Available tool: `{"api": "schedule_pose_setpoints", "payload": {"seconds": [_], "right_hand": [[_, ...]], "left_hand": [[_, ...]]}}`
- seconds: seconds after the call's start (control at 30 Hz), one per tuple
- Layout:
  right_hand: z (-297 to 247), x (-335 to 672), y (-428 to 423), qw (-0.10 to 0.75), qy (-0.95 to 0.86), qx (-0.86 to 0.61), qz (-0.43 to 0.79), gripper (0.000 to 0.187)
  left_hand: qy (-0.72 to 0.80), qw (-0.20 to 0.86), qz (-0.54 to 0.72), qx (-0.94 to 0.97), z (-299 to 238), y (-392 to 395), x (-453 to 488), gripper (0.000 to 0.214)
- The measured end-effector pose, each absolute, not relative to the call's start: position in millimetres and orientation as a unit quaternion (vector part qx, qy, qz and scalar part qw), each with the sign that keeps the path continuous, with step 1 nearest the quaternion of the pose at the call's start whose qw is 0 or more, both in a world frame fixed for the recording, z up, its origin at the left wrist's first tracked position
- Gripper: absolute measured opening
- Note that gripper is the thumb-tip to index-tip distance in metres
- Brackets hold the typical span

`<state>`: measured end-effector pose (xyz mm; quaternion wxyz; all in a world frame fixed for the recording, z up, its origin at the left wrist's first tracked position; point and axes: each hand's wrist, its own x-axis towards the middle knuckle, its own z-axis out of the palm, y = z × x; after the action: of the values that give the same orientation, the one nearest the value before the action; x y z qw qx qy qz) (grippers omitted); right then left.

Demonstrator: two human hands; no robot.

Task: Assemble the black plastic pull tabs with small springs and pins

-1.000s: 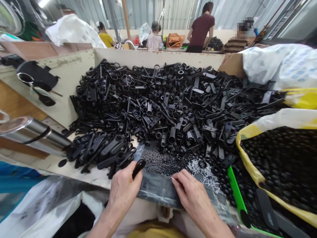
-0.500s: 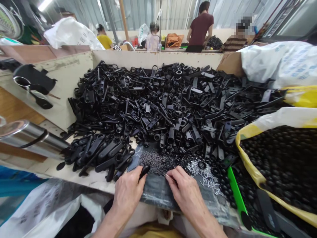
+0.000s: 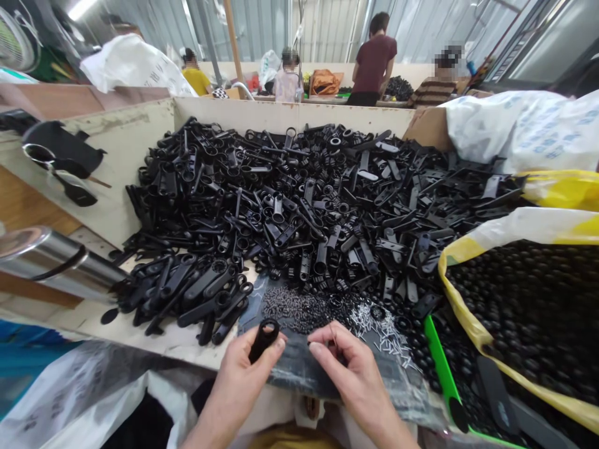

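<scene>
My left hand [image 3: 241,368] is closed around a black plastic lever with a ring-shaped end [image 3: 264,340], which points up and away from me. My right hand [image 3: 350,358] is pinched just to the right of it, with a tiny dark bit showing at the fingertips, too small to name. Both hands hover over a dark worn mat [image 3: 299,371]. Beyond them on the mat lie a spread of tiny dark pieces [image 3: 290,305] and a scatter of silver pins [image 3: 374,324].
A large heap of black plastic parts [image 3: 281,206] fills the walled table. Longer black levers [image 3: 201,287] are piled at left beside a metal cylinder [image 3: 60,259]. At right are a green strip [image 3: 440,355] and a yellow-edged sack [image 3: 461,305] of black balls. Several people work behind.
My left hand has turned the lever so its ring end faces up. My right hand has come up from the tiny pieces, fingers pinched; the silvery glint at its fingertips no longer shows.
</scene>
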<state>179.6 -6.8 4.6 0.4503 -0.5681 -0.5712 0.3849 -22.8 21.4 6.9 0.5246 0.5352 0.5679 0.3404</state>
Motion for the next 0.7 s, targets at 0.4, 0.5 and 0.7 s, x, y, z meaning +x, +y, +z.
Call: {"api": "schedule_pose_setpoints", "payload": {"seconds": [0.4, 0.5, 0.7], "right_hand": [[10, 170, -10, 0.472, -0.553, -0.541, 0.423, 0.025], [9, 169, -12, 0.474, -0.560, -0.537, 0.416, 0.025], [5, 168, -14, 0.484, -0.586, -0.523, 0.386, 0.018]], "left_hand": [[0.525, 0.679, 0.341, 0.384, 6, 7, -2, 0.059], [0.531, 0.677, 0.336, 0.383, 12, 6, -2, 0.060], [0.526, 0.675, 0.345, 0.385, 7, 6, -2, 0.064]]}}
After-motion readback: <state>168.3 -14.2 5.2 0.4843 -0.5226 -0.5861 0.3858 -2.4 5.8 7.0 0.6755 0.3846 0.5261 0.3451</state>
